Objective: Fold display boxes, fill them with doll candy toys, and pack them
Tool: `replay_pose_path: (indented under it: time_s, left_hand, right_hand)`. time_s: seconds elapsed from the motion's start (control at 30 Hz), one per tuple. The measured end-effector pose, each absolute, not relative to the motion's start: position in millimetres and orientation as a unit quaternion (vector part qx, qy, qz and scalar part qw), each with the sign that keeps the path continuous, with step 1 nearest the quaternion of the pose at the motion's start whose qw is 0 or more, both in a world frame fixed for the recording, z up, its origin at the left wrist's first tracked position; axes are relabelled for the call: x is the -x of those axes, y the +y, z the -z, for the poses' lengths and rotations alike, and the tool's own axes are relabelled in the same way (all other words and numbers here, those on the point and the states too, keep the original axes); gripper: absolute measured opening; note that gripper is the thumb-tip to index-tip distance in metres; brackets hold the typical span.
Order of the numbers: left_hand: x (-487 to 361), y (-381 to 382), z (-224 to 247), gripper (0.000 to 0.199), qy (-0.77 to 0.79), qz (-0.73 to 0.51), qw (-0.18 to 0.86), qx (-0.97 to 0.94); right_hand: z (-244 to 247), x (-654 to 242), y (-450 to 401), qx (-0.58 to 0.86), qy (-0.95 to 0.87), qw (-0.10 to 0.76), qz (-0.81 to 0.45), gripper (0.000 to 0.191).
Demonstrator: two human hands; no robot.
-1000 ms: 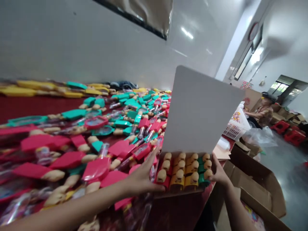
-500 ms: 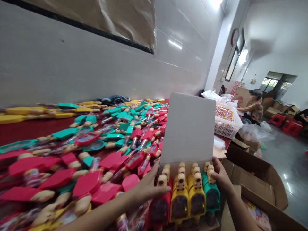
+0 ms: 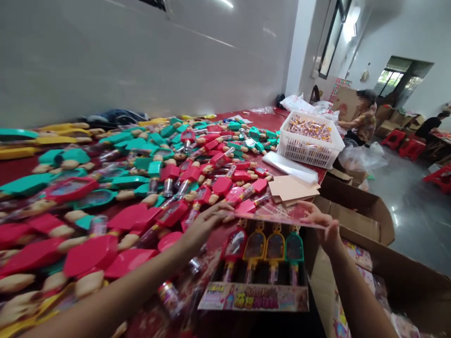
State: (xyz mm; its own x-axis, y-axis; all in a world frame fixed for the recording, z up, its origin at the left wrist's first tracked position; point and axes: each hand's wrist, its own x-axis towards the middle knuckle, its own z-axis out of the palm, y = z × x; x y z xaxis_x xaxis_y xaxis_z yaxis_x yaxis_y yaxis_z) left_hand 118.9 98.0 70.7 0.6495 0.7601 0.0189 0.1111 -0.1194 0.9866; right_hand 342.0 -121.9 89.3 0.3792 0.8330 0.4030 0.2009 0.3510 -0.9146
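Note:
A printed display box stands tilted toward me in front of my body, with a row of toys in it: one pink toy, two yellow toys and one green toy. Its cardboard lid is seen nearly edge-on above the toys. My left hand is closed on the lid's left end, fingers over the top. At the opposite end, my right hand pinches the lid between thumb and fingers. Part of the box's inside lies in shadow.
Loose pink toys and green toys cover the red table to the left. Beyond are cardboard sheets, plastic film and a white basket of small pieces. Open cartons stand at right. A person sits farther back.
The lid has come down from upright to nearly edge-on over the toys. The box now leans back, showing its printed front and the toys' faces. My view has shifted downward and right.

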Motion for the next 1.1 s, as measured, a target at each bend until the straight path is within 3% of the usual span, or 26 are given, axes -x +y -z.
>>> replay_pose_path:
  time_s: [0.07, 0.1, 0.17, 0.23, 0.3, 0.4, 0.63, 0.7, 0.8, 0.9, 0.97, 1.1]
  left_hand:
    - [-108.4, 95.1, -71.7, 0.053, 0.285, -0.235, 0.605, -0.706]
    - [-101.8, 92.3, -68.9, 0.052, 0.277, -0.211, 0.604, -0.717]
    - [-86.3, 83.9, -58.1, 0.054, 0.27, -0.168, 0.565, -0.761]
    - [-70.1, 72.8, -43.7, 0.074, 0.246, -0.133, 0.517, -0.809]
    - [-57.7, 61.7, -30.8, 0.087, 0.226, -0.107, 0.493, -0.834]
    - [-54.7, 49.7, -21.7, 0.086, 0.261, -0.113, 0.515, -0.809]
    - [-79.7, 33.7, -26.8, 0.082, 0.344, -0.145, 0.58, -0.724]
    - [-75.1, 30.0, -23.5, 0.077, 0.349, -0.159, 0.532, -0.755]
    - [-59.0, 28.7, -16.5, 0.071, 0.253, -0.162, 0.368, -0.88]
    - [-45.6, 31.0, -14.8, 0.108, 0.125, -0.11, 0.214, -0.963]
    - [-42.4, 31.4, -16.4, 0.12, 0.087, -0.097, 0.153, -0.979]
    - [-43.0, 28.2, -14.8, 0.096, 0.065, -0.117, 0.101, -0.986]
  right_hand:
    - [-84.9, -336.0, -142.3, 0.571, -0.519, 0.566, -0.292, 0.059]
    - [-80.3, -332.1, -152.5, 0.6, -0.519, 0.525, -0.309, 0.06]
    - [-66.0, -322.8, -170.8, 0.661, -0.49, 0.468, -0.322, 0.092]
    - [-47.5, -313.1, -183.9, 0.694, -0.439, 0.45, -0.35, 0.124]
    - [-30.1, -304.9, -190.5, 0.666, -0.381, 0.479, -0.425, 0.132]
    - [-16.5, -299.1, -189.6, 0.593, -0.307, 0.538, -0.514, 0.125]
    - [-21.7, -305.9, -173.1, 0.623, -0.295, 0.547, -0.475, 0.076]
    - [-20.3, -305.8, -174.9, 0.634, -0.291, 0.542, -0.469, 0.082]
    - [-17.2, -301.4, -187.4, 0.658, -0.303, 0.539, -0.429, 0.095]
    - [-15.0, -293.4, -203.8, 0.692, -0.428, 0.469, -0.345, 0.116]
    - [-13.4, -287.8, -210.5, 0.701, -0.511, 0.396, -0.3, 0.126]
    - [-8.1, -282.2, -211.3, 0.705, -0.576, 0.354, -0.216, 0.105]
